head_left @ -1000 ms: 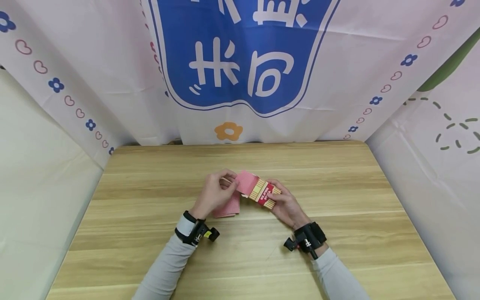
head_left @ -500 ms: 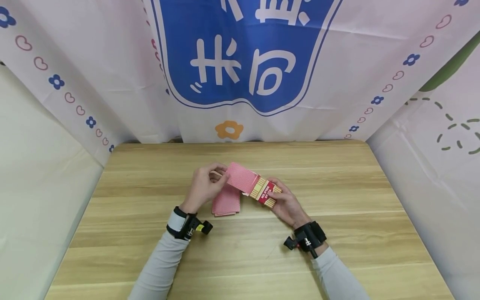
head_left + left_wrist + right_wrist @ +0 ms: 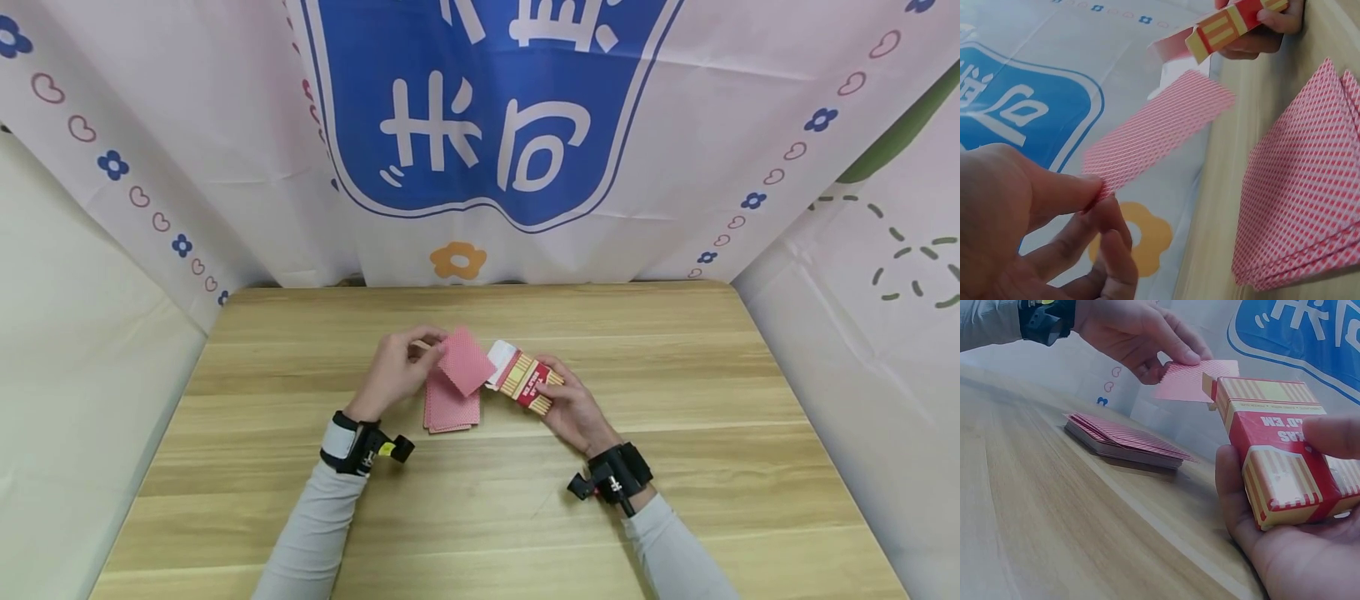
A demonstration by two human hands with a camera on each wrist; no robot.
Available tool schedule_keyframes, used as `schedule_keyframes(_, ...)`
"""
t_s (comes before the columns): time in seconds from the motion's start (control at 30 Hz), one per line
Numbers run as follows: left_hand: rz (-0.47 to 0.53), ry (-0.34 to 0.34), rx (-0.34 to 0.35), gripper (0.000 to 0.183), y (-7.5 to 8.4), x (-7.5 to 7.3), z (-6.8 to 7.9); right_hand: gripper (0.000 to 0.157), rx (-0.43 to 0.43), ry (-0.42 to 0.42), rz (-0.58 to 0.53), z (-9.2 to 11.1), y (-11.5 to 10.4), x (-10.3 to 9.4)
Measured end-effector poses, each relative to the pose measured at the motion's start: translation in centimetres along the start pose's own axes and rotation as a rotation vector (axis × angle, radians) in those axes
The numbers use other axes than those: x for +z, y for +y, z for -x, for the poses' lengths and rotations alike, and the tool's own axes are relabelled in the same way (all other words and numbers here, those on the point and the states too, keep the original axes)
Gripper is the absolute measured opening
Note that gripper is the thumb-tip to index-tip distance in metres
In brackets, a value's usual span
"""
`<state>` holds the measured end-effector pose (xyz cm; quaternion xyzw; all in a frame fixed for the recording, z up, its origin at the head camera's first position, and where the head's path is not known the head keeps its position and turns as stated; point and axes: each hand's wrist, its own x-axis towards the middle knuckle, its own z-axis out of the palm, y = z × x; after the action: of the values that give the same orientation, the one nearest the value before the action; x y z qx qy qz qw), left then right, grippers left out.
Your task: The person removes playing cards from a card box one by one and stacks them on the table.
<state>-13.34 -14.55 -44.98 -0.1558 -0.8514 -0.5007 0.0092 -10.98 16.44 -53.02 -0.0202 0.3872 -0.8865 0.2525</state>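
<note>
My left hand pinches a playing card with a red-and-white checked back between thumb and fingers. The card is raised over a stack of like cards on the table, overlapping it in the head view. In the right wrist view that stack is thick, its top cards slightly fanned. My right hand grips a red and cream striped card box, thumb on its printed face. The box tilts with its mouth toward the left hand, and its white flap stands out open.
The wooden table runs beneath both hands. A white cloth with a blue printed panel hangs along the back edge. Pale cloth closes off the left side, and another hanging covers the right.
My left hand has moved left, drawing the card out of the box until it came free, then turning it over the stack. The right hand and box have stayed nearly still.
</note>
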Motion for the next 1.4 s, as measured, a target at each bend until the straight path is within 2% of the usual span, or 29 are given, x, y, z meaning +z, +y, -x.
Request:
schedule_keyframes(0.2, -0.062, -0.084, -0.053, 0.022, -0.5, -0.4, 0.0, 0.043, -0.005, 0.022, 0.0, -0.1, 0.1, 0.0)
schedule_keyframes(0.37, -0.06, -0.146, -0.09, 0.023, -1.1, -0.3, 0.0, 0.044, -0.006, 0.028, -0.006, -0.2, 0.1, 0.0)
schedule_keyframes(0.63, -0.061, -0.208, -0.195, 0.024, -2.3, 0.2, -0.2, 0.045, -0.003, 0.006, -0.011, -0.1, -0.1, -0.1)
schedule_keyframes(0.83, -0.096, -0.23, -0.259, 0.023, -2.7, 0.8, -0.2, 0.043, -0.003, -0.012, -0.015, -0.1, -0.1, -0.1)
schedule_keyframes(0.9, -0.119, -0.229, -0.261, 0.022, -2.7, 0.9, -0.2, 0.042, -0.003, -0.013, -0.018, -0.1, -0.2, -0.1)
schedule_keyframes(1.2, -0.309, -0.166, -0.185, 0.018, -2.9, 1.7, -0.2, 0.044, -0.009, -0.006, -0.02, 0.0, -0.1, 0.0)
schedule_keyframes(1.4, -0.355, -0.16, -0.173, 0.018, -2.7, 1.9, -0.2, 0.044, -0.008, 0.003, -0.026, 0.1, -0.1, 0.0)
